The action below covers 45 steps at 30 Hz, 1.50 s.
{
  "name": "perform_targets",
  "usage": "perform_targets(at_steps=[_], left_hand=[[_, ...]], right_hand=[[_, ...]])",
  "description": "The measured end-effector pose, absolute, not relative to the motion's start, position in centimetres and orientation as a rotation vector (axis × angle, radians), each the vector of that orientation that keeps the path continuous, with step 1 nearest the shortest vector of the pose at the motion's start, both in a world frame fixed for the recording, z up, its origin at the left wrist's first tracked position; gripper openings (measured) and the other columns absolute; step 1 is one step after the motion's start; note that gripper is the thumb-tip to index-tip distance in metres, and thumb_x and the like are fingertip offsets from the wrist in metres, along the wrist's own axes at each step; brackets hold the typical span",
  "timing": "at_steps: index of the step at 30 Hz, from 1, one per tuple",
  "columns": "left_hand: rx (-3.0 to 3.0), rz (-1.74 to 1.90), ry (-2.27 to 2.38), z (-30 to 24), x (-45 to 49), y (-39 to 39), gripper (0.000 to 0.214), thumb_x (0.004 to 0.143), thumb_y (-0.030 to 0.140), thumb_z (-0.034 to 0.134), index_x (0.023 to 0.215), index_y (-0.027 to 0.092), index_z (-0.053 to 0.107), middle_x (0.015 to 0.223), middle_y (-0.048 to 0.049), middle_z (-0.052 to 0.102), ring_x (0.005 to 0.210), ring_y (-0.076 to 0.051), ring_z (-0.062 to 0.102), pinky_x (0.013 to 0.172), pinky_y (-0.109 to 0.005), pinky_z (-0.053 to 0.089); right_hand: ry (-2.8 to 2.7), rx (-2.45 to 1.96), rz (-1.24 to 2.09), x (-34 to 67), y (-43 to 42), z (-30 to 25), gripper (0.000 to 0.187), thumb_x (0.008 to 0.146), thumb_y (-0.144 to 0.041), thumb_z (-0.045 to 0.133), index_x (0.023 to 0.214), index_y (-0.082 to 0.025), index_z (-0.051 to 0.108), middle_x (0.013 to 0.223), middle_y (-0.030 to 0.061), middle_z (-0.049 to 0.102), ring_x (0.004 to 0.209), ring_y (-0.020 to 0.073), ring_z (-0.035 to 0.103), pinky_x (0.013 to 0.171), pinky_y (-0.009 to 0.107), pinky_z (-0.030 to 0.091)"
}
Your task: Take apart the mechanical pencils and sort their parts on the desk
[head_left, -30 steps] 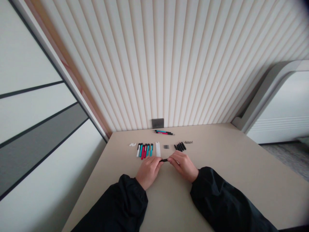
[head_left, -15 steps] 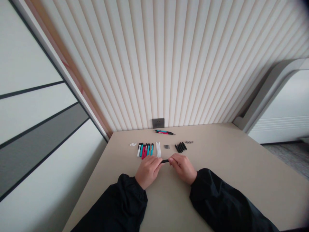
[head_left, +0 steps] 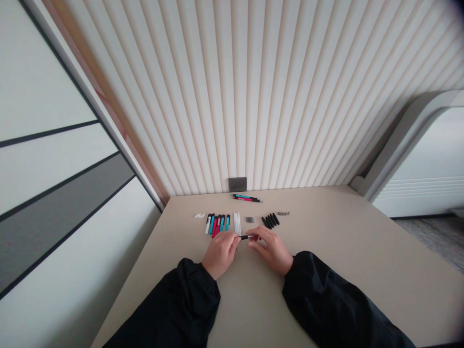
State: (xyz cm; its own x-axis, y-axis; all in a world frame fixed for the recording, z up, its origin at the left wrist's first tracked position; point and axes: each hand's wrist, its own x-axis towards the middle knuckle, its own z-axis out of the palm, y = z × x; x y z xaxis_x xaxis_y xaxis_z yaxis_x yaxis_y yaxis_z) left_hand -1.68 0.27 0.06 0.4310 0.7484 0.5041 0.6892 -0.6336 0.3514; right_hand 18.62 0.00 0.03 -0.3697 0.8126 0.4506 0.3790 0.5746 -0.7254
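Observation:
A pen barrel section with a black grip [head_left: 245, 237] and a pale, silvery tip lies across between my hands, tip to the right. My left hand [head_left: 220, 253] is closed on its left end and hides that part. Around the tip, the thumb and forefinger of my right hand [head_left: 271, 247] are parted; whether they touch it is too small to tell. Just beyond the left hand lie several white, blue and red pen barrels [head_left: 217, 224] in a row. Thin white refills [head_left: 237, 223] stand beside them, and several black grips [head_left: 270, 221] lie past the right hand.
Small white pieces [head_left: 199, 215] lie at the left of the row. Tiny grey metal parts [head_left: 250, 220] and small springs [head_left: 283, 213] are on the right. Two whole pens [head_left: 247, 197] rest at the back of the table [head_left: 326, 232], below a wall socket [head_left: 238, 184].
My right hand's thumb and forefinger have parted from their pinch on the black piece. A pale tip now shows at its right end. The left hand keeps its hold.

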Motion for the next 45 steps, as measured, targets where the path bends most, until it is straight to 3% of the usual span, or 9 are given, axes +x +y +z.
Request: perform_targets(at_steps=[5,10,13,28,37,41,45], left_hand=[[2.577,0.979,1.277,0.3,-1.8,0.2,0.028,0.098,0.029,0.036,0.081,0.02,0.056,0.071,-0.0023,0.06,0.067,-0.016,0.056,0.065,-0.028,0.045],[2.573,0.974,1.285,0.4,-1.8,0.2,0.032,0.098,0.029,0.035,0.075,0.02,0.055,0.068,-0.002,0.058,0.065,-0.016,0.056,0.063,-0.028,0.044],[2.571,0.969,1.293,0.3,-1.8,0.3,0.032,0.098,0.029,0.036,0.073,0.02,0.053,0.068,-0.0018,0.058,0.065,-0.016,0.055,0.063,-0.028,0.044],[2.575,0.963,1.297,0.4,-1.7,0.1,0.03,0.098,0.028,0.035,0.078,0.019,0.055,0.071,-0.0029,0.06,0.066,-0.016,0.056,0.063,-0.028,0.044],[2.534,0.978,1.328,0.1,-1.9,0.2,0.024,0.097,0.03,0.04,0.087,0.018,0.059,0.077,-0.0042,0.064,0.074,-0.019,0.059,0.069,-0.03,0.047],[2.5,1.011,1.301,-0.1,-2.0,0.3,0.017,0.095,0.028,0.045,0.099,0.02,0.059,0.088,-0.0043,0.067,0.083,-0.02,0.062,0.077,-0.032,0.048],[2.483,1.006,1.294,-0.1,-1.9,0.2,0.016,0.094,0.027,0.047,0.104,0.021,0.058,0.094,-0.0043,0.068,0.088,-0.02,0.062,0.08,-0.033,0.048]], right_hand=[[-1.98,-1.023,0.64,18.5,0.0,-0.1,0.04,0.099,-0.035,0.036,0.073,-0.019,0.063,0.07,0.003,0.061,0.068,0.0148,0.057,0.067,0.027,0.044],[-1.941,-0.978,0.604,18.4,0.1,0.0,0.023,0.094,-0.034,0.049,0.097,-0.021,0.068,0.082,0.0043,0.067,0.078,0.0165,0.061,0.07,0.027,0.047],[-1.919,-0.959,0.638,18.4,-0.1,0.1,0.023,0.092,-0.035,0.053,0.104,-0.022,0.067,0.084,0.0045,0.067,0.078,0.0171,0.061,0.072,0.028,0.048],[-1.731,-0.988,0.729,17.8,-0.2,-0.4,0.016,0.089,-0.032,0.058,0.094,-0.021,0.069,0.084,0.0044,0.067,0.075,0.0165,0.06,0.071,0.029,0.05],[-1.758,-1.182,0.339,23.7,3.4,-0.8,0.028,0.091,-0.04,0.049,0.095,-0.02,0.069,0.091,0.0078,0.069,0.08,0.0195,0.062,0.075,0.033,0.051],[-1.659,-1.469,0.211,28.9,5.6,-2.2,0.034,0.087,-0.047,0.05,0.098,-0.02,0.068,0.085,0.0069,0.071,0.068,0.0186,0.061,0.066,0.032,0.05],[-1.695,-1.665,0.109,33.1,6.9,-3.5,0.031,0.085,-0.045,0.051,0.088,-0.021,0.069,0.078,0.0054,0.07,0.072,0.0207,0.062,0.071,0.034,0.048]])
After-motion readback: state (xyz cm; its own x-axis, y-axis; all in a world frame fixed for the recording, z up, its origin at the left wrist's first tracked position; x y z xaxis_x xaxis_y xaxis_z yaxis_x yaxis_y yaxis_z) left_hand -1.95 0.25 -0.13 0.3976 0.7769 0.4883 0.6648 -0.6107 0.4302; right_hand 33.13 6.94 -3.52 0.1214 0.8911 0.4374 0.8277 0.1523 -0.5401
